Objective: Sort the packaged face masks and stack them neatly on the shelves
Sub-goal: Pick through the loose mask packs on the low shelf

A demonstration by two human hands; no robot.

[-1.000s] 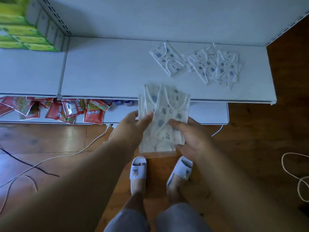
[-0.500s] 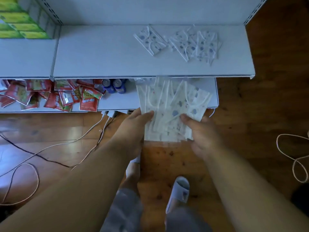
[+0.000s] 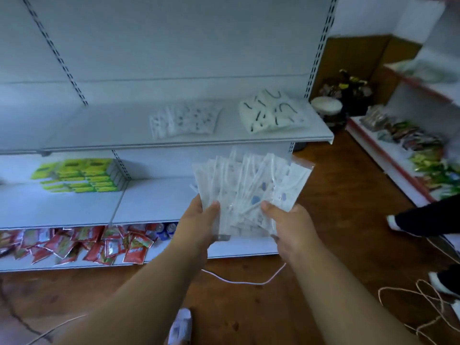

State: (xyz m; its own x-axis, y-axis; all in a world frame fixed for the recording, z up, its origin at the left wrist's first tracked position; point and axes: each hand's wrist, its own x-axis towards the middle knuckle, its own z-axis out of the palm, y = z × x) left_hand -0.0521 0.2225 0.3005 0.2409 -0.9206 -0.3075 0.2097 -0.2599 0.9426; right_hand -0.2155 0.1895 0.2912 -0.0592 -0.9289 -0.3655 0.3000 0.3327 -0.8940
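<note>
Head view: left hand [image 3: 199, 220] and right hand [image 3: 286, 222] pinch fanned packaged masks [image 3: 249, 190]; upper shelf [image 3: 104, 125] behind.

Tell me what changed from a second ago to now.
The camera tipped up from looking down at the feet to facing the shelves, so an upper shelf with two mask piles has come into view. The masks, a squared bundle a second ago, are fanned out and raised in front of the shelves. Unchanged: the left hand and the right hand both still hold the bundle.
</note>
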